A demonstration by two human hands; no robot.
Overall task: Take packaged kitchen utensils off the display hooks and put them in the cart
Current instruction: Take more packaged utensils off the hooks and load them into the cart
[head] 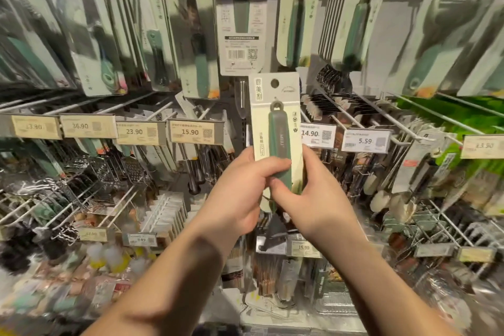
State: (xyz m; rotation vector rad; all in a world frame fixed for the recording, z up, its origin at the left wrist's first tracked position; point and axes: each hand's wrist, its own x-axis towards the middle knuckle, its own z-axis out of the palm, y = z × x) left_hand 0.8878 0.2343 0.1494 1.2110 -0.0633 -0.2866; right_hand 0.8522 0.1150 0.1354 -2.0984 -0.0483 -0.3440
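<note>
- The packaged utensil (276, 128) is being held upright in front of the display rack (392, 117), off any hook, so that its hang hole is facing up and its card front can be read.
- The card's lower left edge is being gripped by the left hand (242, 185), with the thumb across the green handle.
- The lower right edge is being pinched by the right hand (311, 194) to steady the card.
- The cart is not being shown; transfer is judged pending.
</note>
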